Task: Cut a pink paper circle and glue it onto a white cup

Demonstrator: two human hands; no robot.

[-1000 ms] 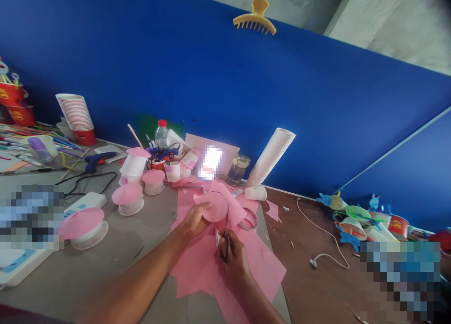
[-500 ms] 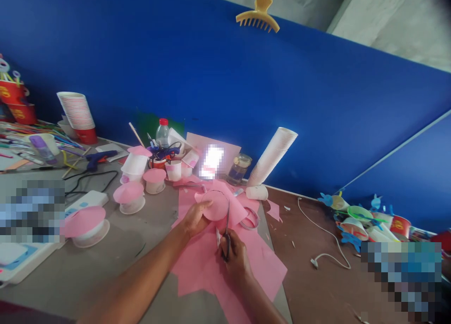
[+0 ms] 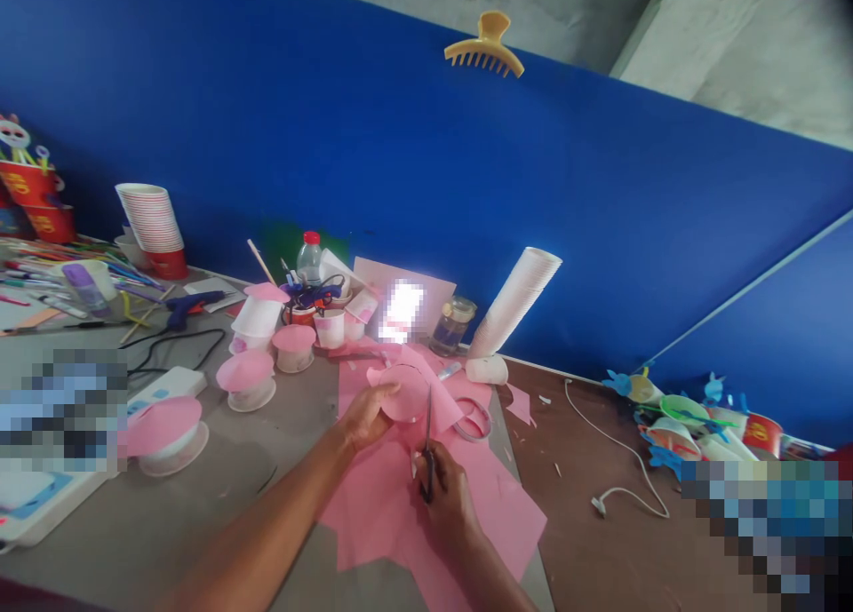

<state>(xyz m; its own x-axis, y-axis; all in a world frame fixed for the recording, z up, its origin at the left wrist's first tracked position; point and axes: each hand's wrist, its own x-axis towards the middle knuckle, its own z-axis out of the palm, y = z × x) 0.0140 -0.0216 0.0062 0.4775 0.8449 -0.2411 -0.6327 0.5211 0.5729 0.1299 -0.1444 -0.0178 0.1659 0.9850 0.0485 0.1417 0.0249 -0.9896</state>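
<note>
My left hand (image 3: 369, 417) pinches a piece of pink paper (image 3: 406, 393) that has a drawn round outline. In my right hand (image 3: 443, 488) are dark-handled scissors (image 3: 428, 465), their blades pointing up at the right side of the circle, against the paper. Below both hands lie larger pink sheets (image 3: 493, 505) on the grey table. A pink ring-shaped roll (image 3: 473, 419) rests just right of the scissors. On the left stand several white cups topped with pink discs (image 3: 245, 372).
Behind the hands are a lit phone (image 3: 402, 310), a glass jar (image 3: 454, 326) and a leaning cup stack (image 3: 516, 301). A white cable (image 3: 623, 448) lies at right. At left are a glue gun (image 3: 190, 306) and a power strip (image 3: 160, 390).
The whole view has shifted slightly, with the table items sitting a little lower. Both hands keep their holds on the paper and scissors, and the scissors have moved only slightly beside the circle.
</note>
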